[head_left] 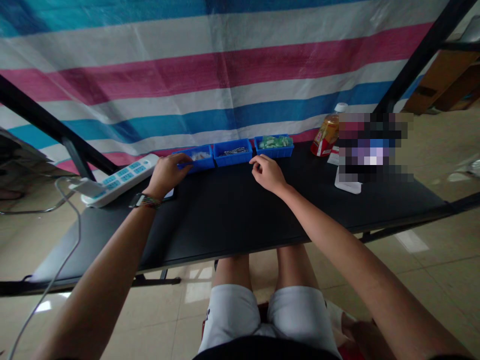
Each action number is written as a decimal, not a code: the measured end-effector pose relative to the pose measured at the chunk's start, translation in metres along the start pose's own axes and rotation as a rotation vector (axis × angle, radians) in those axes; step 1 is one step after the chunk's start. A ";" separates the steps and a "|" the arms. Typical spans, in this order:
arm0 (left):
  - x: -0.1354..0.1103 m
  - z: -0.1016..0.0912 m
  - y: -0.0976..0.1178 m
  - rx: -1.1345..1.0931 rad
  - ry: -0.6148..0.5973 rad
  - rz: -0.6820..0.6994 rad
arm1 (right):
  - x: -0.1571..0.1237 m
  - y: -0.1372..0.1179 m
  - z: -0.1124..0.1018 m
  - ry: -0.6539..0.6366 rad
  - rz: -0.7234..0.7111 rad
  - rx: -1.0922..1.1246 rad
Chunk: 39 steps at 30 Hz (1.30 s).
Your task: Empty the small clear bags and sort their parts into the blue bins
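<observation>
My left hand (169, 174) is at the left blue bin (204, 165), its fingers over the near left rim and the thumb apart from them. That bin holds small clear or whitish pieces that I cannot name. My right hand (269, 173) hovers over the black table in front of the gap between the middle blue bin (234, 159) and the right blue bin (275, 151). Its fingers are curled in, and whatever they hold, if anything, is hidden. Small metal pieces (237, 150) lie in the middle bin. Green pieces (275, 141) fill the right one.
A white power strip (125, 179) with a plugged-in charger and cable lies at the left. A phone-like object (168, 194) is partly under my left wrist. A drink bottle (327, 132) and a white object (348, 186) stand right, beside a blurred patch. Striped sheeting hangs behind.
</observation>
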<state>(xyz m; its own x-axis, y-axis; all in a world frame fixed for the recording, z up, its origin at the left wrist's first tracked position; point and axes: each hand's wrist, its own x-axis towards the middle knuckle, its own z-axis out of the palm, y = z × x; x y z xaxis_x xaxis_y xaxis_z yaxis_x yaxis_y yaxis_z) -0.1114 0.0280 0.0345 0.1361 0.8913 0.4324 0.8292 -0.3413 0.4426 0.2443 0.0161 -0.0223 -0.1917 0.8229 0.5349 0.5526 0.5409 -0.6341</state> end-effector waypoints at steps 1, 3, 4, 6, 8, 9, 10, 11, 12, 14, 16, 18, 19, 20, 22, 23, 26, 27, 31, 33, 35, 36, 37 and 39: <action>-0.003 -0.004 0.003 0.000 0.005 0.012 | -0.001 -0.002 -0.001 -0.008 -0.008 0.005; -0.012 -0.010 0.011 0.000 0.010 0.040 | -0.002 -0.005 -0.004 -0.016 -0.021 0.031; -0.017 -0.012 0.016 -0.007 0.012 0.048 | -0.003 -0.007 -0.006 -0.015 -0.023 0.052; -0.028 -0.015 0.029 -0.039 0.011 0.061 | -0.004 -0.011 -0.006 -0.021 -0.001 0.135; -0.039 -0.014 0.044 -0.091 0.026 0.069 | -0.004 -0.015 -0.005 -0.074 0.081 0.304; -0.044 -0.014 0.053 -0.131 0.048 0.059 | -0.005 -0.018 -0.004 -0.121 0.139 0.418; -0.049 -0.012 0.061 -0.186 0.057 0.035 | -0.005 -0.021 -0.003 -0.176 0.201 0.542; -0.054 -0.011 0.070 -0.229 0.058 0.007 | -0.005 -0.024 -0.002 -0.231 0.262 0.668; -0.059 -0.008 0.080 -0.259 0.069 -0.009 | -0.005 -0.027 0.000 -0.281 0.317 0.785; -0.069 -0.002 0.099 -0.302 0.066 -0.024 | -0.005 -0.034 0.002 -0.358 0.395 0.975; -0.076 0.006 0.118 -0.400 0.056 -0.056 | -0.006 -0.039 0.004 -0.400 0.439 1.097; -0.081 0.016 0.136 -0.563 0.013 -0.121 | -0.007 -0.043 0.006 -0.408 0.462 1.155; -0.081 0.021 0.145 -0.656 -0.011 -0.149 | -0.008 -0.044 0.006 -0.403 0.472 1.166; -0.081 0.027 0.152 -0.747 -0.021 -0.166 | -0.008 -0.044 0.006 -0.395 0.482 1.170; -0.077 0.038 0.163 -0.869 -0.023 -0.181 | -0.009 -0.045 0.005 -0.369 0.494 1.171; -0.074 0.044 0.167 -0.925 -0.018 -0.200 | -0.009 -0.046 0.004 -0.344 0.490 1.171; -0.065 0.059 0.173 -1.104 0.022 -0.338 | -0.008 -0.047 0.000 -0.241 0.475 1.143; -0.062 0.064 0.174 -1.165 0.041 -0.394 | -0.007 -0.047 -0.001 -0.215 0.481 1.116; -0.057 0.078 0.173 -1.335 0.058 -0.517 | -0.004 -0.046 -0.004 -0.213 0.477 0.979; -0.058 0.081 0.168 -1.337 0.033 -0.498 | -0.002 -0.041 -0.007 -0.227 0.444 0.933; -0.060 0.084 0.161 -1.257 0.019 -0.454 | 0.001 -0.036 -0.013 -0.218 0.439 0.899; -0.061 0.085 0.156 -1.192 0.023 -0.430 | 0.002 -0.033 -0.016 -0.211 0.452 0.890; -0.062 0.086 0.150 -1.116 0.022 -0.406 | 0.004 -0.030 -0.020 -0.202 0.472 0.888; -0.064 0.087 0.139 -0.968 0.038 -0.349 | 0.006 -0.026 -0.027 -0.187 0.525 0.905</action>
<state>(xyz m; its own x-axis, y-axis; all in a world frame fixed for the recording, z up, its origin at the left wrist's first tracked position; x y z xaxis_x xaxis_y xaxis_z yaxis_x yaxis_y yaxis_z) 0.0418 -0.0504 0.0002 -0.0596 0.9826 0.1759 0.0251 -0.1747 0.9843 0.2508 0.0027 0.0123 -0.2688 0.9628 0.0277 -0.1916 -0.0252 -0.9811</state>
